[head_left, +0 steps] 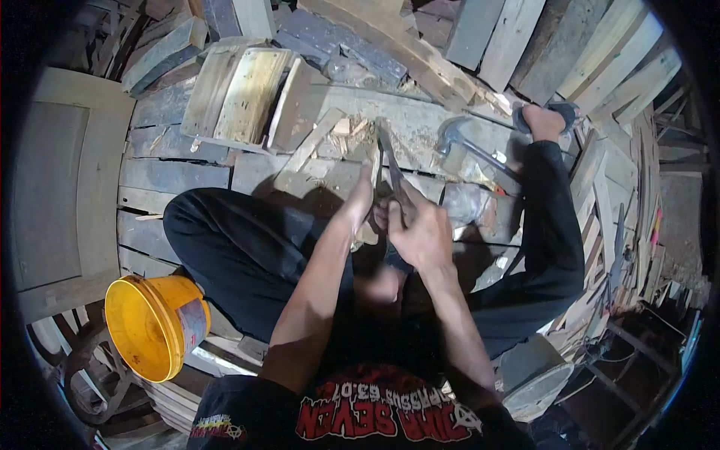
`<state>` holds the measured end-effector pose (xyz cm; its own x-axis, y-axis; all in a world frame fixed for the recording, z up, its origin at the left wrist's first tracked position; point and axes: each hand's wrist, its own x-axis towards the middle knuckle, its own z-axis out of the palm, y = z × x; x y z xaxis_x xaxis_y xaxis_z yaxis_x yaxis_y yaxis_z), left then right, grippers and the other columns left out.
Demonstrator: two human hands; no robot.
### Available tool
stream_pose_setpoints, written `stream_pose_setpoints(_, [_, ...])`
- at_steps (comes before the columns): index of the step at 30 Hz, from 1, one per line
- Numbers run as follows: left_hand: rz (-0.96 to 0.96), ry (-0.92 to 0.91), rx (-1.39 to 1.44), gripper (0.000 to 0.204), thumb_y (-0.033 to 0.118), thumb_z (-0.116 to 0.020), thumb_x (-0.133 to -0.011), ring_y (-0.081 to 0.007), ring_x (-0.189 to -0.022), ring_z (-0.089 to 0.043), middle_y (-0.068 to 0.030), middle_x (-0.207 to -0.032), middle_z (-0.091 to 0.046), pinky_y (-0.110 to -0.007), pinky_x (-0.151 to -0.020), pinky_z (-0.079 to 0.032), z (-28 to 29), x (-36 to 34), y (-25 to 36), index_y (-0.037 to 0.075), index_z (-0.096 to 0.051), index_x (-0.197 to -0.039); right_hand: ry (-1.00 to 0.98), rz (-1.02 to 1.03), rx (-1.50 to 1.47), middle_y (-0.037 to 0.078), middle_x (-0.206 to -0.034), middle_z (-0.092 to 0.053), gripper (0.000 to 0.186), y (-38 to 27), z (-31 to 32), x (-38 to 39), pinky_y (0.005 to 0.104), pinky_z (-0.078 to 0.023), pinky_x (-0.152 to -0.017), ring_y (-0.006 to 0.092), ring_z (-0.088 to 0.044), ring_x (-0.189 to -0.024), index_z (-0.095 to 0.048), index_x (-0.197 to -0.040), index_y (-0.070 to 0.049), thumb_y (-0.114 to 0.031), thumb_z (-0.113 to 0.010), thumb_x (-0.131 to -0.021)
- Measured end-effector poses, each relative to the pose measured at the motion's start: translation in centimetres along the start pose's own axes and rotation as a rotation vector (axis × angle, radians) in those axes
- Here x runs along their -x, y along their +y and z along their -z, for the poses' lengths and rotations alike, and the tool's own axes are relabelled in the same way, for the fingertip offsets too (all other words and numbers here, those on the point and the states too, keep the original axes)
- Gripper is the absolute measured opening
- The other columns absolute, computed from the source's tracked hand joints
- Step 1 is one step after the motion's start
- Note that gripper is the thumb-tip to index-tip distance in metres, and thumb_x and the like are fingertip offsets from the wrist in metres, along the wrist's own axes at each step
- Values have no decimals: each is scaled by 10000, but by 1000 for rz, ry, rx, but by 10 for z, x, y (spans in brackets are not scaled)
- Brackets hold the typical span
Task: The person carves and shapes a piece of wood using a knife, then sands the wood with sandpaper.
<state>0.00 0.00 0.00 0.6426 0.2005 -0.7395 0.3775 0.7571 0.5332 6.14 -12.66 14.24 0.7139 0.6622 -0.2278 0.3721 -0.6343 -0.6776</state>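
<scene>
In front of my crossed legs, my right hand [424, 232] is closed round the near end of a long, dark, blade-like tool [390, 154]. The tool's far end points away from me, down toward the plank floor. Close beside it, my left hand [358, 201] is closed on a narrow, pale wood strip [375, 166], which stands almost against the tool. Small wood chips [349, 127] and shavings lie around the far tips of both. The lower fingers of my left hand are partly hidden. Right of the tool, a claw hammer [455, 135] rests on the boards.
A small wooden stool [251, 97] stands at the far left, with a loose wood stick [307, 150] beside it. Near my right knee lies a clear plastic bag [466, 204]. A yellow bucket [146, 330] is tipped at my left. Stacked planks [517, 45] line the far side.
</scene>
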Motion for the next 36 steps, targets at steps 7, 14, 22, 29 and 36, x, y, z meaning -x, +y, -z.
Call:
stream_pose_setpoints(7, [229,-171,324,732,801,-260,-990,-115,-408,-343,51,-541,-360,-289,-382,-290,10,16,20,167,-509,-723,104,251,33,333,-974,-722,509,11,-5,26,519,-603,-788,462,-742,-835,-653,-1347,3,-239,-676,-900])
stream_pose_setpoints(14, [98,-90,257,682,714,-258,-1043,-123,-482,-424,27,-623,-471,-276,-431,-388,1,24,9,150,-582,-834,-70,11,152,294,-867,-729,542,2,-2,0,535,-596,-739,465,-732,-810,-640,-1356,-14,-299,-685,-897])
stream_pose_setpoints(22, [237,-273,479,715,811,-308,-980,-116,-428,-317,43,-546,-336,-263,-398,-277,12,18,18,174,-415,-673,-16,92,8,311,-1064,-724,508,-1,14,29,521,-590,-850,478,-725,-942,-647,-1324,28,-251,-686,-901])
stream_pose_setpoints(29, [-114,31,204,633,581,-263,-1113,-176,-768,-616,-49,-916,-655,-284,-633,-506,-27,32,24,78,-643,-1164,-6,91,181,260,-758,-713,447,-14,5,-11,513,-598,-705,458,-719,-732,-689,-1284,-40,-311,-642,-932])
stream_pose_setpoints(36, [109,-481,376,687,706,-246,-1058,-91,-584,-474,34,-690,-481,-245,-516,-416,33,22,9,139,-611,-928,28,285,58,169,-1022,-772,442,-18,11,33,514,-614,-741,409,-750,-883,-649,-1338,-62,-194,-644,-917])
